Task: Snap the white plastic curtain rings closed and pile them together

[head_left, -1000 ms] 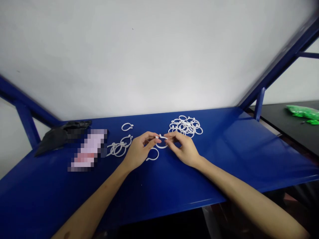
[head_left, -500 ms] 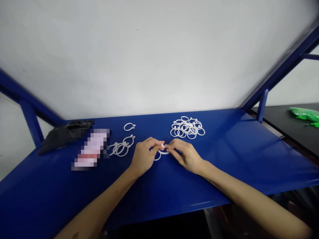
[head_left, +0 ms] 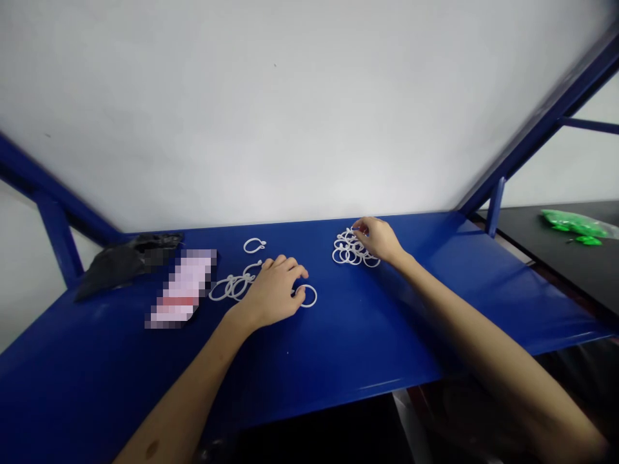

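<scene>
My left hand (head_left: 273, 291) rests on the blue table (head_left: 387, 335) with curled fingers pinching a white plastic ring (head_left: 308, 296) that lies flat on the surface. My right hand (head_left: 378, 238) is stretched to the far pile of white rings (head_left: 349, 249), its fingertips pinched on a ring at the top of the pile. A linked cluster of white rings (head_left: 233, 286) lies just left of my left hand, and a single ring (head_left: 254, 245) sits behind it.
A blurred pink-white packet (head_left: 182, 288) and a black bag (head_left: 126, 258) lie at the table's left. Blue frame posts (head_left: 494, 206) stand at both rear corners. A black table with green items (head_left: 575, 225) is at the right.
Both hands held one ring together at the centre. Now the ring lies on the table under my left fingers, and my right hand has let go and moved back-right to the pile.
</scene>
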The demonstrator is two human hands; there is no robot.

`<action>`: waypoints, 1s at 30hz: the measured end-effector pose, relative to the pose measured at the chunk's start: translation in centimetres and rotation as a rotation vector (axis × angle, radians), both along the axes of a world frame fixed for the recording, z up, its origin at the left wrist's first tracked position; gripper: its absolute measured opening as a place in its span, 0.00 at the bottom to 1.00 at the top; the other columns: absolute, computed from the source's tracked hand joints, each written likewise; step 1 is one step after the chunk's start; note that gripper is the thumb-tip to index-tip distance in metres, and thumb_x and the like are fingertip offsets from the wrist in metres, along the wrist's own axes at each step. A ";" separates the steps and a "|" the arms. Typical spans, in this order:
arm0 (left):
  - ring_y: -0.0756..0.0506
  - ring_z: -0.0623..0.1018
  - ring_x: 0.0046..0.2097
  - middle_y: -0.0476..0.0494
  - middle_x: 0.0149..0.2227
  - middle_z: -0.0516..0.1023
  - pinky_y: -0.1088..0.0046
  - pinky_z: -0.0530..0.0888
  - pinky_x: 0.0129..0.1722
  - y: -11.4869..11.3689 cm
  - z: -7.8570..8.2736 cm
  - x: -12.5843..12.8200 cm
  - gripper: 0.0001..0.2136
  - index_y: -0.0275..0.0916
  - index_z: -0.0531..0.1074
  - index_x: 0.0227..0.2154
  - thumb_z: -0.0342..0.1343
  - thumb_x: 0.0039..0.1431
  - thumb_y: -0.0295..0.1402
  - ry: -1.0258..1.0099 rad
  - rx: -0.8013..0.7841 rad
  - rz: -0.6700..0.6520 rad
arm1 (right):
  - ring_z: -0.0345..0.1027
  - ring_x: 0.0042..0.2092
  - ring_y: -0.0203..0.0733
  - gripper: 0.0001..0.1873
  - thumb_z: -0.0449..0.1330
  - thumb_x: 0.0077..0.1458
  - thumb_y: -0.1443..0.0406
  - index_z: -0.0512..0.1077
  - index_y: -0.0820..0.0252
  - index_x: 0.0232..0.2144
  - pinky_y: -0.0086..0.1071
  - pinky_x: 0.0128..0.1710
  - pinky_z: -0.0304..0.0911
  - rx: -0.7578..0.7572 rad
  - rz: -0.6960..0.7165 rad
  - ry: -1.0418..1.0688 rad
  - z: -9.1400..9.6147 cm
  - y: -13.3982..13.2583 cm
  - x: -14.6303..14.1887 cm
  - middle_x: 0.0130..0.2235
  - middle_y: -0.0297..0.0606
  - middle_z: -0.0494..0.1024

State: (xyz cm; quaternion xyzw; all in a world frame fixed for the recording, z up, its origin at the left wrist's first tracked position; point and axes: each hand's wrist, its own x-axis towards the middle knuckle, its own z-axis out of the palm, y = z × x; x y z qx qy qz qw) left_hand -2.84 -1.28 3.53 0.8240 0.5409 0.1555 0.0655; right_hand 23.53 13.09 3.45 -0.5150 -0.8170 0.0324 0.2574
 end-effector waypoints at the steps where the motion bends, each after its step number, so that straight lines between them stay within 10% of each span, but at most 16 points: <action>1: 0.40 0.72 0.47 0.45 0.44 0.77 0.56 0.65 0.49 -0.1 0.1 0.0 0.10 0.41 0.74 0.41 0.53 0.58 0.29 0.010 -0.024 -0.010 | 0.73 0.39 0.44 0.07 0.59 0.58 0.67 0.77 0.59 0.38 0.35 0.41 0.66 -0.039 -0.017 -0.029 -0.2 0.8 0.0 0.38 0.40 0.80; 16: 0.43 0.74 0.39 0.49 0.31 0.77 0.62 0.65 0.43 0.8 -0.6 0.7 0.05 0.41 0.71 0.32 0.51 0.63 0.28 -0.134 -0.003 0.080 | 0.69 0.43 0.49 0.10 0.56 0.63 0.61 0.76 0.57 0.34 0.46 0.51 0.62 0.117 0.099 0.086 0.3 -1.7 -1.1 0.40 0.43 0.80; 21: 0.46 0.76 0.39 0.49 0.34 0.77 0.65 0.71 0.44 0.5 -0.2 1.4 0.04 0.42 0.74 0.35 0.54 0.63 0.31 -0.438 0.026 0.053 | 0.72 0.40 0.42 0.10 0.59 0.63 0.56 0.73 0.53 0.42 0.37 0.41 0.67 -0.232 0.478 0.312 -0.8 -7.8 -3.6 0.42 0.39 0.79; 30: 0.47 0.79 0.39 0.48 0.38 0.80 0.68 0.73 0.41 0.8 -1.2 1.7 0.12 0.43 0.71 0.44 0.60 0.59 0.39 -0.797 -0.119 0.201 | 0.73 0.29 0.35 0.14 0.62 0.60 0.57 0.68 0.54 0.45 0.32 0.30 0.70 -0.498 0.409 0.915 -1.9 -11.0 -5.2 0.30 0.30 0.75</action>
